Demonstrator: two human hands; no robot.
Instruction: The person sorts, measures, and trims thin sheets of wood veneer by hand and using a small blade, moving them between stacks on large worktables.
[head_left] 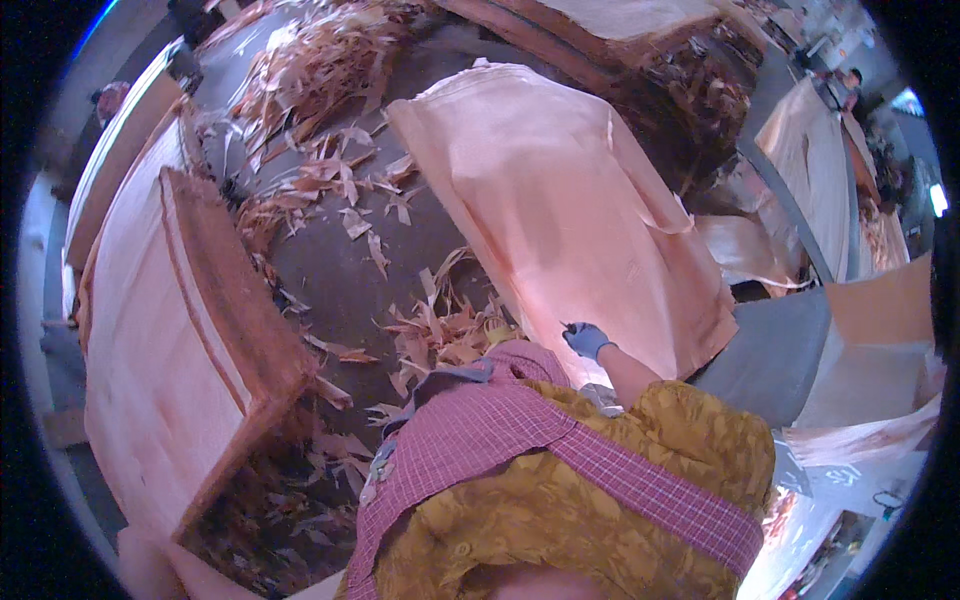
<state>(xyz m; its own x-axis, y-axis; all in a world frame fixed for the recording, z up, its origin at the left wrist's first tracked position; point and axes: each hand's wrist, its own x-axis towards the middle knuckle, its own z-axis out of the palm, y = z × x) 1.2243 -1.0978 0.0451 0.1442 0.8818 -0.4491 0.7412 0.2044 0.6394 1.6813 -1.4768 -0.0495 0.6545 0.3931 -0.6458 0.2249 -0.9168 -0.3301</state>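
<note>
My right hand [587, 342], in a blue glove, is closed around a small dark tool [569, 327] whose kind I cannot make out. It is over the near end of a large pale pinkish wood veneer sheet [560, 190], which lies with a curled, uneven right edge. My left hand does not show; my clothing hides the area beside the sheet's near left corner.
A tall veneer stack [170, 350] stands at the left, another [620, 20] at the far side. Torn veneer strips [310, 70] heap on the dark floor [330, 270], with more scraps [440, 335] beside the sheet. Grey panels [770, 350] stand to the right. A person [848, 90] is far right.
</note>
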